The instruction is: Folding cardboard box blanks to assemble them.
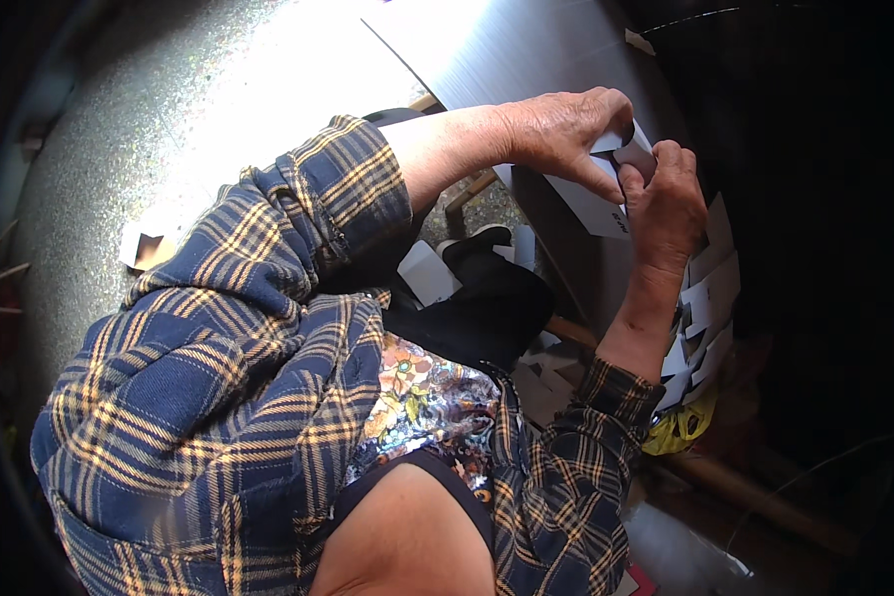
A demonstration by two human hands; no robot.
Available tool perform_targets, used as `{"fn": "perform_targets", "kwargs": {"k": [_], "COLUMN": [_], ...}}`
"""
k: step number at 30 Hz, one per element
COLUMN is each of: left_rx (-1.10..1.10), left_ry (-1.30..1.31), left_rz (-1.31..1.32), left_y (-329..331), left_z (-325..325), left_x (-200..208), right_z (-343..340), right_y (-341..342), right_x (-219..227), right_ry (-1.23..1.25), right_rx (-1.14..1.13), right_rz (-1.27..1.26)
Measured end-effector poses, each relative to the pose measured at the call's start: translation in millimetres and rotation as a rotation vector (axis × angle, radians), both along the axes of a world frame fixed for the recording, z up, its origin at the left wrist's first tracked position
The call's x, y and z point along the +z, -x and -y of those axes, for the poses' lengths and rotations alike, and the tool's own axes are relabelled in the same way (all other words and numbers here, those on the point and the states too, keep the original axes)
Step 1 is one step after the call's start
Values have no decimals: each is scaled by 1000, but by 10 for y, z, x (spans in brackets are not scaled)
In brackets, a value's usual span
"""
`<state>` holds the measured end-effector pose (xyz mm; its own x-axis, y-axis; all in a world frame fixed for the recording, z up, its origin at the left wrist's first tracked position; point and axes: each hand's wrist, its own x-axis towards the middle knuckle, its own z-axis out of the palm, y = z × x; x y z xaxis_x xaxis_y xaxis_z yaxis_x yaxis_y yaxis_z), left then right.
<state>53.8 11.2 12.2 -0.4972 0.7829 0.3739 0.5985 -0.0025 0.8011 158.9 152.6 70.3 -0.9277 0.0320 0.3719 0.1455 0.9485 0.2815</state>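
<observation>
A small white cardboard box [588, 199] with dark print is tilted over the grey tabletop [536, 60], with flaps standing up at its end. My left hand [571, 129] grips it from the far left, its thumb along the near edge and its fingertips hidden behind a flap. My right hand [669, 204] closes on the same end from the right, its thumb pressed against a flap and its fingers bent. Both hands are close together on the box.
A stack of white folded cardboard pieces [710, 298] stands to the right of my right forearm, above a yellow plastic bag [683, 427]. White pieces [428, 273] lie below the table near a dark shoe [482, 240]. An open carton [147, 248] sits on the speckled floor at left.
</observation>
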Motion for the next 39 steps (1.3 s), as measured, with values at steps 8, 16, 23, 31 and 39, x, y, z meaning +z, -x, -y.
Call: {"fn": "perform_targets", "kwargs": {"k": [8, 16, 23, 31, 39], "left_rx": [-5, -2, 0, 20, 33], "left_ry": [33, -28, -73, -54, -56], "left_rz": [6, -23, -51, -44, -74], "left_y": [-20, -12, -2, 20, 13], "left_z": [4, -22, -47, -68, -126], "left_x": [10, -20, -46, -70, -106], "right_z": [59, 52, 64, -85, -222], "right_y": [75, 133, 213, 270, 311], "right_x": [-14, -34, -41, 44, 97], "right_ry": [-113, -145, -166, 111, 240], "right_rx": [-30, -60, -98, -11, 7], "right_rz": [32, 77, 150, 232, 304]}}
